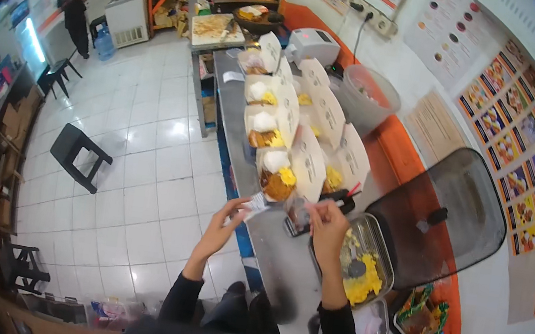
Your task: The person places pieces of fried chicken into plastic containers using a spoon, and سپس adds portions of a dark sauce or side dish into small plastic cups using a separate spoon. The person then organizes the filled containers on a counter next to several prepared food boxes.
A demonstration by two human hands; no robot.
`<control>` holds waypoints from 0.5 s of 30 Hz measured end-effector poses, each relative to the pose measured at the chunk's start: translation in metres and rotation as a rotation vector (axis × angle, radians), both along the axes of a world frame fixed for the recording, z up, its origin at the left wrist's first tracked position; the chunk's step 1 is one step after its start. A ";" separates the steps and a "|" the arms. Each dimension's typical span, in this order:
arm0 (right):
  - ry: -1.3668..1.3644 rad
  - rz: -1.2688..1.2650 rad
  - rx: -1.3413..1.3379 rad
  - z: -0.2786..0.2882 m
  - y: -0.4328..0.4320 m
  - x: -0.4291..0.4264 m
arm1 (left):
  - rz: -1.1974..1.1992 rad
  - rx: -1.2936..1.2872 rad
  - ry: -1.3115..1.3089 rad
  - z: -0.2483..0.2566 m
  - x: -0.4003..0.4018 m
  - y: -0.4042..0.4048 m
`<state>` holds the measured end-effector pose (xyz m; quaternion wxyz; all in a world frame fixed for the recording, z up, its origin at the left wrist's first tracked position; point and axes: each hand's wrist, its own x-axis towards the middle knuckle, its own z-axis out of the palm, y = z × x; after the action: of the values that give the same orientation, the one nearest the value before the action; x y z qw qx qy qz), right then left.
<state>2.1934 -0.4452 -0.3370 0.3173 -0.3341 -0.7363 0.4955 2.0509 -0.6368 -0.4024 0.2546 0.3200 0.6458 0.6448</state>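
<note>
My right hand pinches a small clear plastic bag by its top; something dark reddish shows inside. Below it on the metal counter lies a dark, phone-like object, partly covered. To the left, my left hand is raised with its fingers apart and slightly curled. A slip of printed paper lies just past its fingertips; whether they touch cannot be made out. Directly ahead stands an open paper food box with white rice, scrambled egg and a browned, fried-looking piece.
More open food boxes stand in two rows. Right of my right hand is a metal tray of scrambled egg, with a dark transparent lid propped open beside it. A bucket stands farther back. A stool and a person are leftward.
</note>
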 end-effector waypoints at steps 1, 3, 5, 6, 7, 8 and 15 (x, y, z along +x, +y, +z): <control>0.011 0.012 0.012 -0.002 0.010 -0.033 | 0.084 -0.038 -0.040 -0.009 -0.009 -0.020; 0.076 -0.010 0.187 0.006 0.029 -0.097 | 0.209 -0.092 -0.054 -0.024 -0.020 -0.057; 0.237 -0.024 0.298 -0.009 0.061 -0.163 | 0.258 -0.115 -0.015 -0.042 -0.021 -0.082; 0.224 0.030 0.240 -0.010 0.075 -0.190 | 0.308 -0.172 -0.094 -0.052 -0.018 -0.091; 0.202 0.072 0.182 -0.014 0.087 -0.209 | 0.347 -0.232 -0.179 -0.062 -0.015 -0.097; 0.198 0.058 0.168 -0.023 0.094 -0.222 | 0.336 -0.250 -0.179 -0.074 -0.010 -0.098; -0.097 0.170 -0.187 -0.061 0.025 -0.117 | 0.279 -0.227 -0.299 -0.175 0.029 -0.044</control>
<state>2.0762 -0.4204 -0.3975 0.2057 -0.3222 -0.7271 0.5702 2.0797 -0.6803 -0.5774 0.2901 0.0978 0.7074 0.6370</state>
